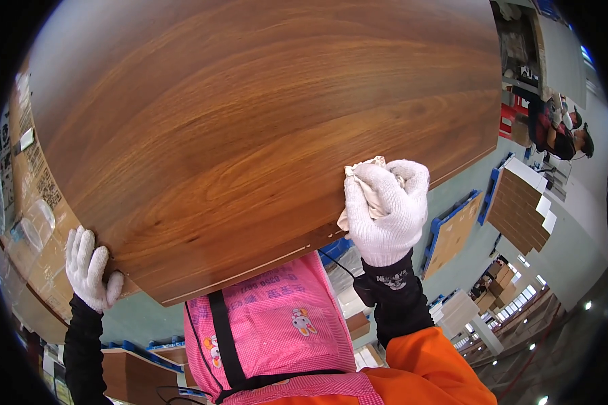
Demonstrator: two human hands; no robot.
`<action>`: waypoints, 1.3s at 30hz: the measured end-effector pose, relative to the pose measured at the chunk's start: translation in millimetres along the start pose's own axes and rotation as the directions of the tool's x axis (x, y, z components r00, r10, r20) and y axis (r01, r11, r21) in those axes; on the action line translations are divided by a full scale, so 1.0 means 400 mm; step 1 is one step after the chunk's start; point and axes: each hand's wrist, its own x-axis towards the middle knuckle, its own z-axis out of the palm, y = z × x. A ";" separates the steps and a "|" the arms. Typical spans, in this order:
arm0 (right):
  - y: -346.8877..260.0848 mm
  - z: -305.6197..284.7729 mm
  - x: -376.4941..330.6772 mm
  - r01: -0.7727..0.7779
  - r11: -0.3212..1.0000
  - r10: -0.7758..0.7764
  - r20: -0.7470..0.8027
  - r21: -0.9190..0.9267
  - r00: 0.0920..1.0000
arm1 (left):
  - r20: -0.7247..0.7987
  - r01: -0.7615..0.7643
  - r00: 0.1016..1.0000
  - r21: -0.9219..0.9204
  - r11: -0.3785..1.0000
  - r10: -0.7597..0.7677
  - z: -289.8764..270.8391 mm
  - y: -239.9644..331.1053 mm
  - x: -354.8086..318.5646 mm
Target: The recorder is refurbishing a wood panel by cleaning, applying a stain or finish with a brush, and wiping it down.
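A large brown wood-grain panel (270,128) fills most of the head view, its near edge running across in front of me. My right hand (388,209), in a white knit glove, is closed around a crumpled cream cloth (363,177) at the panel's near edge, right of the middle. Part of the cloth is hidden under the fingers. Beside the panel's near left corner is my left hand (91,270), also gloved in white. Its fingers are stretched out and it holds nothing; whether it touches the panel I cannot tell.
Taped cardboard (44,196) lies along the left side. A pink apron (270,324) covers my front, with a black cable beside it. To the right are a stack of brown boards (520,209), a blue pallet with a board (452,233), and people (561,131) further off.
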 end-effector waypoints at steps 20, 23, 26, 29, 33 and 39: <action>0.006 0.006 0.001 0.003 1.000 -0.003 -0.005 -0.019 1.000 | -0.003 0.007 1.000 0.003 1.000 -0.007 -0.005 0.008 0.011; 0.001 0.007 0.006 -0.018 0.999 0.020 -0.055 0.033 0.998 | -0.013 0.000 1.000 -0.006 1.000 0.000 -0.002 0.008 0.013; 0.003 0.007 0.011 0.027 1.000 -0.027 -0.021 -0.016 0.999 | -0.013 -0.003 1.000 0.005 1.000 0.003 -0.001 0.007 0.011; 0.007 0.007 -0.001 0.015 1.000 -0.014 -0.063 0.023 0.998 | -0.005 -0.001 1.000 0.004 1.000 0.001 -0.002 0.006 0.009; 0.006 0.001 -0.003 0.011 1.000 -0.010 -0.016 0.018 1.000 | -0.008 -0.003 1.000 0.004 1.000 0.003 -0.004 0.006 0.007; 0.013 0.001 -0.006 0.041 0.999 -0.041 0.013 0.000 0.999 | -0.008 -0.004 1.000 0.001 1.000 0.004 -0.002 0.006 0.009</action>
